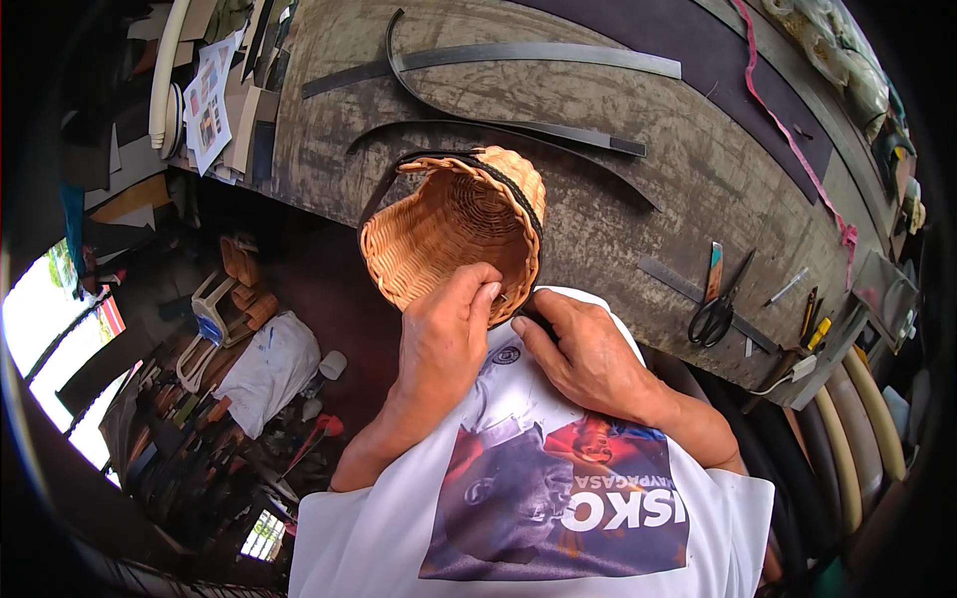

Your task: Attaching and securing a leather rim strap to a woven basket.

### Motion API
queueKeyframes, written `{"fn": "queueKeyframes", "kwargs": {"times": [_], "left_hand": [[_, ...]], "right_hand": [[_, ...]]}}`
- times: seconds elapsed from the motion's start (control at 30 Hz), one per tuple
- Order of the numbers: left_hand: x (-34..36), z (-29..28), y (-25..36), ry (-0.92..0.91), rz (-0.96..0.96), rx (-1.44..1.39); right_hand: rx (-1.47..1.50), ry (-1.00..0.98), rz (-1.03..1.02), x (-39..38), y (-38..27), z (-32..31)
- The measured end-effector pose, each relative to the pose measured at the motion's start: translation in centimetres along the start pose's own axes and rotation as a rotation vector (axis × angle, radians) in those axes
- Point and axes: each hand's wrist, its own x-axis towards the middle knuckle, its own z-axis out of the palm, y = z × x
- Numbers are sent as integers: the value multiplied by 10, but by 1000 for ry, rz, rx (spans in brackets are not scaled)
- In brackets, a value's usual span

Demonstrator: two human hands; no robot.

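Observation:
A tan wicker basket [419,244] is tilted on its side against the table's edge, its mouth turned toward me. A black strip [525,199] runs along part of its rim. My left hand [449,324] is at the near part of the rim, thumb and forefinger pinched together over the opening; what lies between them is too small to make out. On the right of the rim, my right hand [590,357] is closed around the black strip's lower end, with its fingertips partly hidden behind the basket.
Long black strips [498,57] lie across the worn table [608,130]. To the right are black scissors [713,319], a metal ruler [670,279], a box cutter [819,333] and a pink tape [788,140]. A plastic chair [204,329] stands at lower left.

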Motion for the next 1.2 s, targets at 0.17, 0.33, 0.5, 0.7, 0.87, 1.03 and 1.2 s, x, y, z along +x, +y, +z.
{"fn": "queueKeyframes", "kwargs": {"times": [0.17,0.33,0.5,0.7,0.87,1.03,1.2], "left_hand": [[-1,3,0,18,19,25],[-3,4,0,0,-11,57],[-2,3,2,-2,-33,58],[-2,3,0,-8,-38,63],[-2,2,1,-17,-39,56],[-4,3,0,-16,-60,49],[-7,2,0,3,-20,49]], "right_hand": [[13,8,-2,-1,1,1],[2,14,7,-2,2,4],[-7,12,10,-2,1,4],[-5,5,8,-2,0,4],[-1,6,11,-2,0,4],[-12,12,24,-3,2,6],[-15,17,17,-3,1,6]]}}
